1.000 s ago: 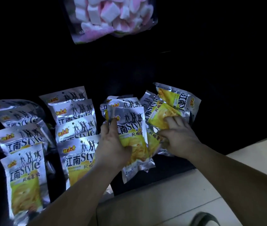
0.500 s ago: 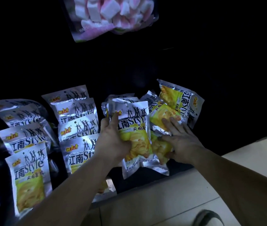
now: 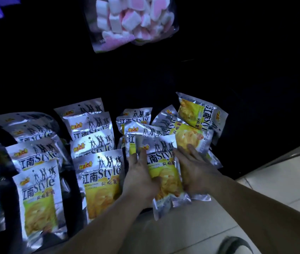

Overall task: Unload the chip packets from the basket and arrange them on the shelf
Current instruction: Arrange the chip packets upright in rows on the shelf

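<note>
At the bottom is the pale floor (image 3: 182,233). Just past it, mid-frame, the left hand (image 3: 142,178) grips a packet (image 3: 164,173) by its left edge, thumb on the front. The right hand (image 3: 195,173) lies flat on its right edge, fingers straight, likely to set it straight at the front of its row. Neat rows (image 3: 98,162) fill the shelf (image 3: 252,143) to the left. A messy pile (image 3: 197,123) lies behind the hands. At the top is a marshmallow bag (image 3: 131,21). No basket shows.

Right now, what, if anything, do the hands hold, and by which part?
The left hand grips the front chip packet by its left edge; the right hand lies flat against its right side, holding nothing.
</note>
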A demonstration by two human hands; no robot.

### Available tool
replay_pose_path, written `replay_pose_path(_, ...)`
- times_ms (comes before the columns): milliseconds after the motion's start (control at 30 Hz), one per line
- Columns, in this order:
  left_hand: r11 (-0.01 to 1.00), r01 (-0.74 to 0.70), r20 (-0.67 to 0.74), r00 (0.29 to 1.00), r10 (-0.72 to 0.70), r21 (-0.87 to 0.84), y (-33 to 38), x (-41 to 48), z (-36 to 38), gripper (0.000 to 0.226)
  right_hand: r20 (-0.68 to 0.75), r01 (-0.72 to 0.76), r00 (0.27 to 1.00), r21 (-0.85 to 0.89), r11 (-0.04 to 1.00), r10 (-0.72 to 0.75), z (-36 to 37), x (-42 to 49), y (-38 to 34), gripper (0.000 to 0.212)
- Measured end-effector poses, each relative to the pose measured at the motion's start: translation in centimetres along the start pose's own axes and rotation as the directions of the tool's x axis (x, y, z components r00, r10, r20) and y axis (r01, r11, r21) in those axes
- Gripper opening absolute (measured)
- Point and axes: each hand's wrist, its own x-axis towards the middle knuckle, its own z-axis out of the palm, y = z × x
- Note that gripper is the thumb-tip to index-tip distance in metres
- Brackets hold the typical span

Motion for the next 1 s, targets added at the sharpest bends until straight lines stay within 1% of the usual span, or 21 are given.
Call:
replay_pose_path(33, 1.000, 0.004, -0.003, 1.000, -0.004, -0.018, 0.1, 0.1, -0.2, 0.108, 0.005, -0.011, 1.000, -0.049, 0.999, 0.011, 0.4, 0.1, 0.5, 0.134)
replay_pose_path(67, 0.999, 0.006, -0.009, 1.000, -0.006, -0.036, 0.1, 0.2, -0.4, 0.109, -0.007, -0.020, 1.000, -0.090, 0.996, 0.020, 0.7, 0.1, 1.0, 0.140)
replay_pose_path(167, 0.994, 0.003, -0.050, 0.999, -0.009, -0.109, -0.5, 0.7, -0.7, 0.111, -0.029, -0.034, 0.999, -0.185, 0.982, 0.029, 0.7, -0.2, 2.5, 0.139)
replay_pose_path(267, 0.988, -0.008, -0.102, 0.995, -0.008, -0.154, -0.8, 0.9, -0.3, 0.105, -0.019, -0.043, 0.999, -0.222, 0.974, 0.040, 0.7, -0.6, 3.7, 0.136)
replay_pose_path(333, 0.986, -0.017, -0.128, 0.992, -0.004, -0.164, -0.8, 0.9, -0.2, 0.098, -0.011, -0.057, 0.998, -0.226, 0.973, 0.056, 0.5, -0.9, 4.2, 0.132)
replay_pose_path(400, 0.984, -0.005, -0.141, 0.990, -0.020, -0.180, -0.9, 1.0, -0.2, 0.092, -0.002, -0.078, 0.997, -0.239, 0.968, 0.080, 0.0, -1.4, 4.6, 0.123)
replay_pose_path(500, 0.979, -0.008, -0.161, 0.987, -0.026, -0.206, -1.5, 1.3, 0.3, 0.092, 0.004, -0.098, 0.995, -0.302, 0.948, 0.104, -0.6, -2.1, 4.4, 0.114)
replay_pose_path(567, 0.977, 0.001, -0.133, 0.991, -0.030, -0.213, -1.4, 1.2, 0.9, 0.091, 0.017, -0.083, 0.995, -0.343, 0.936, 0.095, -0.8, -2.3, 3.8, 0.112)
replay_pose_path(600, 0.975, 0.014, -0.110, 0.993, -0.039, -0.220, -1.2, 1.0, 1.1, 0.089, 0.026, -0.073, 0.996, -0.333, 0.940, 0.087, -0.9, -2.3, 3.4, 0.110)
replay_pose_path(667, 0.977, 0.033, -0.072, 0.996, -0.049, -0.210, -1.0, 0.8, 1.5, 0.082, 0.038, -0.054, 0.997, -0.247, 0.968, 0.065, -1.3, -2.4, 2.4, 0.100)
replay_pose_path(700, 0.980, 0.037, -0.060, 0.997, -0.049, -0.196, -1.0, 0.9, 1.7, 0.080, 0.020, -0.041, 0.999, -0.185, 0.982, 0.045, -1.6, -2.5, 1.7, 0.090)
replay_pose_path(767, 0.989, 0.033, -0.045, 0.998, -0.040, -0.143, -1.4, 1.2, 2.0, 0.078, -0.106, -0.020, 0.994, -0.060, 0.998, 0.014, -2.3, -2.5, 0.5, 0.066)
replay_pose_path(800, 0.994, 0.032, -0.037, 0.999, -0.036, -0.102, -1.4, 1.3, 2.0, 0.078, -0.178, -0.007, 0.984, 0.009, 1.000, 0.009, -2.3, -2.3, -0.2, 0.058)
replay_pose_path(833, 0.998, 0.030, -0.032, 0.999, -0.032, -0.047, -1.4, 1.5, 1.9, 0.077, -0.213, 0.017, 0.977, 0.074, 0.997, 0.000, -2.3, -2.1, -1.0, 0.054)
replay_pose_path(867, 0.999, 0.029, -0.034, 0.999, -0.028, 0.033, -1.4, 1.7, 1.8, 0.075, -0.204, 0.050, 0.979, 0.118, 0.992, -0.025, -2.1, -1.9, -2.0, 0.056)
replay_pose_path(900, 0.991, 0.032, -0.032, 0.999, -0.028, 0.129, -1.3, 1.9, 1.6, 0.072, -0.167, 0.082, 0.984, 0.133, 0.988, -0.060, -1.6, -1.6, -3.0, 0.063)
replay_pose_path(933, 0.976, 0.037, -0.027, 0.999, -0.032, 0.214, -1.1, 2.1, 1.3, 0.069, -0.121, 0.103, 0.989, 0.121, 0.987, -0.088, -0.9, -1.2, -3.9, 0.072)
replay_pose_path(1000, 0.951, 0.032, 0.011, 0.999, -0.037, 0.309, -0.8, 2.4, 0.4, 0.064, -0.050, 0.094, 0.995, 0.052, 0.994, -0.091, 0.2, -0.7, -5.0, 0.086)
